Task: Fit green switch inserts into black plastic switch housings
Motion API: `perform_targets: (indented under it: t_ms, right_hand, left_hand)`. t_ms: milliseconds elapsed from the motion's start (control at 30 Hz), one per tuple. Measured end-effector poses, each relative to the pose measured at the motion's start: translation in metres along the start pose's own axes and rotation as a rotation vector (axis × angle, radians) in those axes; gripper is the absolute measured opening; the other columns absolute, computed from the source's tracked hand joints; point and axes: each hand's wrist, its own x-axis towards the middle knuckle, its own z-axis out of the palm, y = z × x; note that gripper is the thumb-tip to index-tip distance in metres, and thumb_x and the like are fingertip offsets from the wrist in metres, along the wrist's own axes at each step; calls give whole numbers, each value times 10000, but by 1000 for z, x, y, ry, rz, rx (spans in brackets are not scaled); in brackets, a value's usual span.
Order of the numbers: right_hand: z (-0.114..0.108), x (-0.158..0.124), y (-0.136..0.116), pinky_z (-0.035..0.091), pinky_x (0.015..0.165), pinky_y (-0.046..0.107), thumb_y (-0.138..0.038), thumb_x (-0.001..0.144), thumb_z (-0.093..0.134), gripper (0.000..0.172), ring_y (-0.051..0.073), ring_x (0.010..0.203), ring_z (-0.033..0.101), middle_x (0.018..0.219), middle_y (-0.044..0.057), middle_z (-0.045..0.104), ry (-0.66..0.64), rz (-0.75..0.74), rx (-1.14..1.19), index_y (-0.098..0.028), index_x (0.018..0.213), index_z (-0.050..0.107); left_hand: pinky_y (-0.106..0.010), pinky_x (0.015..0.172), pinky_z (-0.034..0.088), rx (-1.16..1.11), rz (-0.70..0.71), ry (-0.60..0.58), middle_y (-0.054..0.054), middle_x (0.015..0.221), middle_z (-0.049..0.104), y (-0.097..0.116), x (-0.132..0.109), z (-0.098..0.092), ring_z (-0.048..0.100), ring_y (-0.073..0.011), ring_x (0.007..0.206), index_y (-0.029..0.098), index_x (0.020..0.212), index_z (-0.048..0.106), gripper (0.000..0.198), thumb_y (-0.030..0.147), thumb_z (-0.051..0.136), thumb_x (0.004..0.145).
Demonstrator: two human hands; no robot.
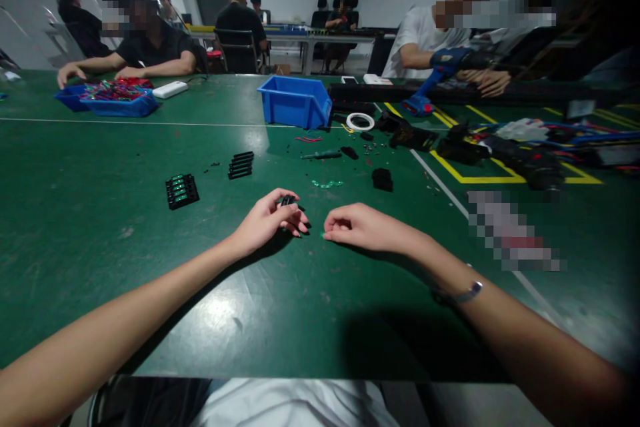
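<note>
My left hand (273,219) rests on the green table (100,213) with its fingers curled round a small black plastic part (287,200). My right hand (357,227) lies just to its right, fingers pinched on a tiny green piece (323,235) at the tabletop. The two hands are a few centimetres apart. Ahead of them lie a black holder with green pieces (181,191), a stack of black strips (241,165), loose green pieces (327,183) and a black block (383,179).
A blue bin (295,101) stands at the middle back, with a white tape roll (360,121) and a screwdriver (320,155) near it. A blue tray of coloured parts (113,97) sits far left before a seated person. Another person holds a blue power tool (437,77) at right; cables and black parts (525,147) clutter there.
</note>
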Motion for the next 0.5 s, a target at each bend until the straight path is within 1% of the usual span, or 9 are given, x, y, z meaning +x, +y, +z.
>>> perform_targets:
  t_ms: [100,167,233,333,400,467,500]
  right_hand:
    - [4,3,2,388,596,242,-348,925,625,206,145,649,558,725,0,642,82,-25,-20,-166,947,719]
    - [5,5,2,397,618,249,-349,940,601,219,152,667,569,748,9,652,110,-48,-33,-170,979,722]
    - [3,5,2,392,624,254,-362,948,586,243,156,671,567,750,15,655,127,-54,-41,-169,973,732]
    - [0,3,-3,357,589,251,-396,955,571,290,148,632,522,684,2,605,165,-36,-44,-162,937,741]
    - [-1,-5,-14,337,565,251,-421,957,564,315,141,608,481,649,-9,554,204,-29,-19,-162,916,739]
    - [2,-23,-30,331,544,253,-448,953,572,321,139,590,453,641,-13,529,233,-18,60,-173,912,733]
    - [5,-36,-39,329,534,256,-461,952,580,321,139,578,444,634,-12,521,244,-3,115,-180,912,730]
  left_hand:
    - [-369,851,498,504,174,22,-98,972,711,3,-9,5,662,-225,896,175,1114,632,263,385,513,1010]
    - [-396,954,439,815,294,-19,-110,1033,698,3,-12,4,607,-249,1000,184,1111,691,280,365,501,1015]
    - [-420,1001,400,1006,372,-70,-128,1099,670,1,-12,2,560,-277,1077,187,1137,722,295,346,510,1006]
    - [-438,990,395,1134,393,-77,-142,1185,623,-5,-6,-2,531,-297,1116,198,1216,717,326,350,545,986]
    - [-446,989,392,1169,388,-69,-152,1230,604,-5,-3,-2,523,-307,1137,201,1269,693,361,372,559,980]
    - [-458,1005,385,1157,390,-55,-166,1279,591,2,-6,2,517,-318,1168,194,1305,665,392,385,561,979]
    - [-464,1012,383,1132,395,-42,-173,1293,589,9,-13,5,518,-321,1178,187,1315,654,402,385,563,978]
